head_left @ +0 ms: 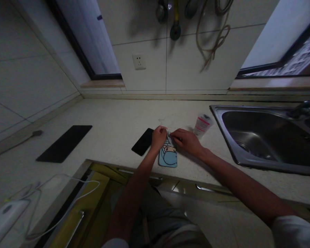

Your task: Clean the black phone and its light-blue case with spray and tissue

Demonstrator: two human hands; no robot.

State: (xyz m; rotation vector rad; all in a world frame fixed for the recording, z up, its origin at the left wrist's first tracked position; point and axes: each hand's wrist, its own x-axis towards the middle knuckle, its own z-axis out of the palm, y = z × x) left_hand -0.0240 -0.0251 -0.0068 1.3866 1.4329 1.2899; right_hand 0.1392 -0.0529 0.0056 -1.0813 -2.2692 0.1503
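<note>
A light blue phone case [167, 160] with a cartoon figure lies on the countertop near its front edge. Over its upper end, my left hand [159, 136] is closed with its fingertips pinched together. My right hand [188, 140] comes in from the other side, thumb and finger also pinched, close to a small pale grey piece [169, 137] at the case's top. What exactly the fingers hold is too small and dim to tell. A black smartphone [142, 142] lies flat just left of my left hand, partly behind it.
A clear plastic cup [203, 124] with a pink-red print stands beyond my right hand. The steel sink [229, 151] is set in at right. A black mat [64, 144] lies at left, and a white device [9, 220] with a cable sits at lower left.
</note>
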